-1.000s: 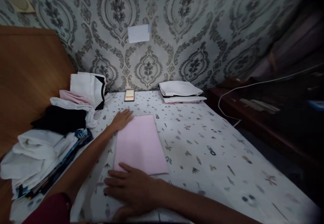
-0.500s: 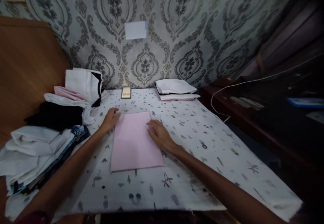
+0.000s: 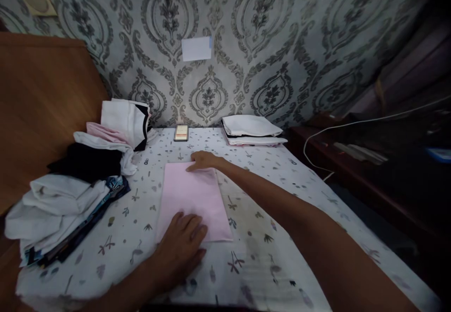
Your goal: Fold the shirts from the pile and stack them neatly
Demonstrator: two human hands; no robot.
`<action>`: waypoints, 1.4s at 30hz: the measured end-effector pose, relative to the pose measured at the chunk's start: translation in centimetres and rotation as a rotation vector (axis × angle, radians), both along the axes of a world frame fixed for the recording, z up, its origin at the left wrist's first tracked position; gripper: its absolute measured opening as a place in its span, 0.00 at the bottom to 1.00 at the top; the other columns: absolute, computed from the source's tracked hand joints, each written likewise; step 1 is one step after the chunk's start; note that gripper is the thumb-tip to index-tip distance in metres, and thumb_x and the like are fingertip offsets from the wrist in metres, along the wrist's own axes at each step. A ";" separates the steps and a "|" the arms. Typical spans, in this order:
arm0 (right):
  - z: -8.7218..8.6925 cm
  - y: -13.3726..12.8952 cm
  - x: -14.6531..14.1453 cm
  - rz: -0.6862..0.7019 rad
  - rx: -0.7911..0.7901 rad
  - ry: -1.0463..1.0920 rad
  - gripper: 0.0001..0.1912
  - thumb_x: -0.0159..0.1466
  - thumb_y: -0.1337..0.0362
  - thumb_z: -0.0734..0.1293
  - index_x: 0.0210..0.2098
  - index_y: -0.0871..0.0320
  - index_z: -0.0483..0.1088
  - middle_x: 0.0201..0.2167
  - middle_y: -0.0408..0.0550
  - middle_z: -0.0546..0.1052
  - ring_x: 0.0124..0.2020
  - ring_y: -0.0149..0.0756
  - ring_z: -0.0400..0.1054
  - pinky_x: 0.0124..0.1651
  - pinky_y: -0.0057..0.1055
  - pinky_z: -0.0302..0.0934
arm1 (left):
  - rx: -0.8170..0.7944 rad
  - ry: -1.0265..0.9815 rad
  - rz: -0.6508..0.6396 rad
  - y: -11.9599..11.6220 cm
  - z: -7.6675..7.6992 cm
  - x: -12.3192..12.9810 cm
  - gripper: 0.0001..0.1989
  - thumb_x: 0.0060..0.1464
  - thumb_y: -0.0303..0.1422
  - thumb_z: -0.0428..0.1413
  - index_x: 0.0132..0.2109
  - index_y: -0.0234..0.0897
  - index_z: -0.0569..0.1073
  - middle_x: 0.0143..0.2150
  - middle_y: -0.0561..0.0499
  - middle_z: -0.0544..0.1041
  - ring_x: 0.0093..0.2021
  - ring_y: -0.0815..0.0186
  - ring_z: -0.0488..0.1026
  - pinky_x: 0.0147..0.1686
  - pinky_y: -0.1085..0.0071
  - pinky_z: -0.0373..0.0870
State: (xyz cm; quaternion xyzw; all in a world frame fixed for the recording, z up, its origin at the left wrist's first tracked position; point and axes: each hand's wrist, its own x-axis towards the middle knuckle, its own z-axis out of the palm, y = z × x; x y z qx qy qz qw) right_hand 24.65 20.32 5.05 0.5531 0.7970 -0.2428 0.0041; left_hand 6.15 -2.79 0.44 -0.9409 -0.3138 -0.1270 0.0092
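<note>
A flat pink folded cloth [image 3: 192,194] lies on the patterned white sheet in the middle of the view. My right hand [image 3: 204,160] is at its far edge, thumb on top of the cloth and fingers curled over the edge, gripping it. Over the near edge rests my left hand [image 3: 181,246], palm down with fingers apart, its fingertips on the cloth and the rest above the sheet.
Heaped clothes [image 3: 63,194] lie along the left side by a wooden panel [image 3: 45,91]. A folded stack [image 3: 252,126] and a phone [image 3: 181,133] sit near the wall. A white cable [image 3: 352,123] crosses the dark right side.
My left hand has moved from the cloth's left edge down to its near edge. My right hand has gone from the right edge to the far edge and taken hold there.
</note>
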 end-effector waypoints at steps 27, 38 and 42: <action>4.8 -0.9 8.1 -0.266 -0.399 0.527 0.23 0.44 0.54 0.80 0.36 0.58 0.76 0.37 0.50 0.82 0.38 0.43 0.77 0.43 0.35 0.72 | -0.962 -0.839 0.520 12.0 0.8 -4.2 0.30 0.47 0.48 0.62 0.54 0.37 0.66 0.51 0.42 0.74 0.52 0.54 0.72 0.49 0.61 0.68; 6.5 -10.8 15.7 -0.322 -0.023 0.753 0.23 0.49 0.46 0.76 0.30 0.60 0.77 0.24 0.44 0.76 0.22 0.33 0.67 0.23 0.26 0.61 | -1.261 -0.569 0.411 17.2 3.7 3.1 0.18 0.29 0.34 0.72 0.33 0.37 0.79 0.32 0.47 0.81 0.33 0.56 0.75 0.26 0.73 0.64; 6.9 -15.2 17.1 -0.354 0.097 0.829 0.21 0.51 0.45 0.75 0.26 0.59 0.75 0.22 0.43 0.73 0.22 0.31 0.65 0.23 0.25 0.57 | -1.447 -0.822 0.429 16.4 3.1 5.2 0.17 0.33 0.31 0.71 0.35 0.33 0.79 0.35 0.45 0.82 0.36 0.57 0.77 0.33 0.70 0.73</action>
